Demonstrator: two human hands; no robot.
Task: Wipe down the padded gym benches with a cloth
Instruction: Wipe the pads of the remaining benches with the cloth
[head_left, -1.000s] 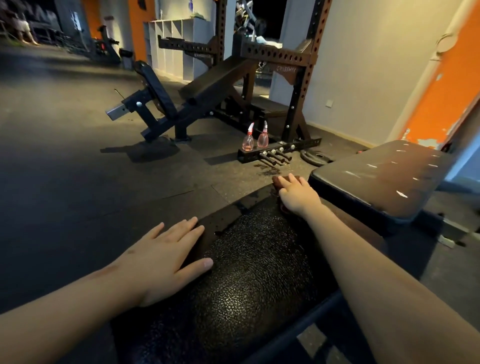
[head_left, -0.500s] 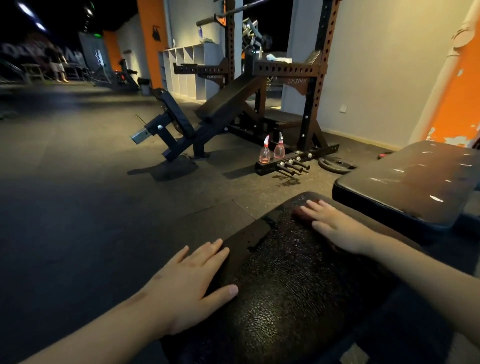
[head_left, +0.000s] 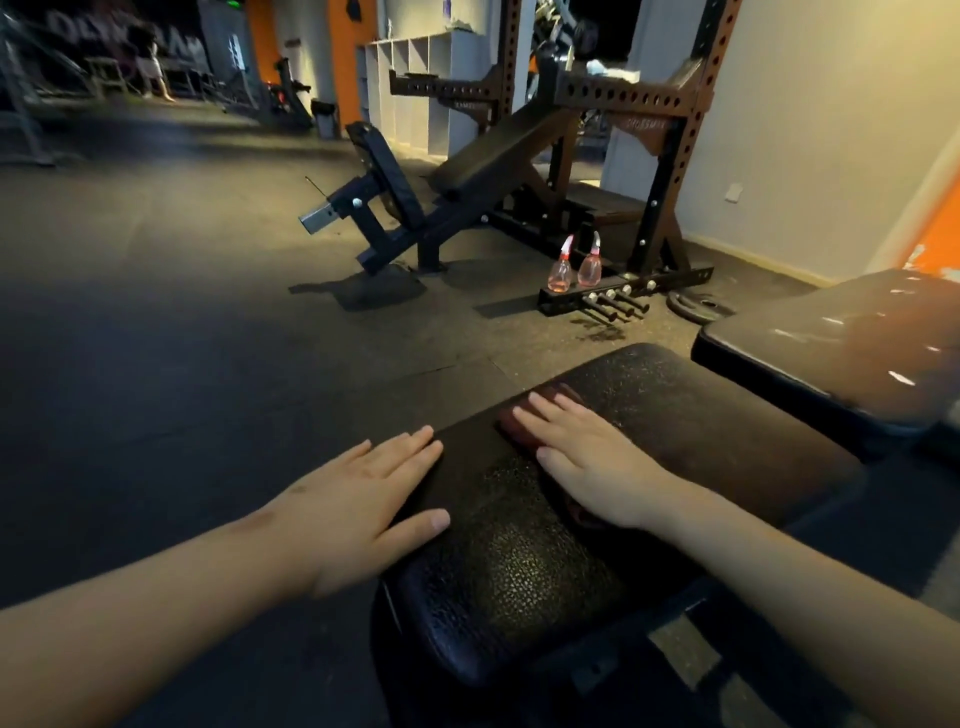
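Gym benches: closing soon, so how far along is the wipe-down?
Done: nothing plainly finished. In hand: right hand presses a dark red cloth on the black textured padded bench; left hand rests on its edge. Remaining: the smooth dark bench at right, the incline bench beyond.

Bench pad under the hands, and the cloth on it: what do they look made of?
Bench pad: looks like black vinyl or faux leather over padding, going by the pebbled grain, glossy highlights and rounded edge. Cloth: dark reddish and matte, probably a soft rag. It lies flattened under the right hand and is mostly hidden, so the fabric type is unclear.
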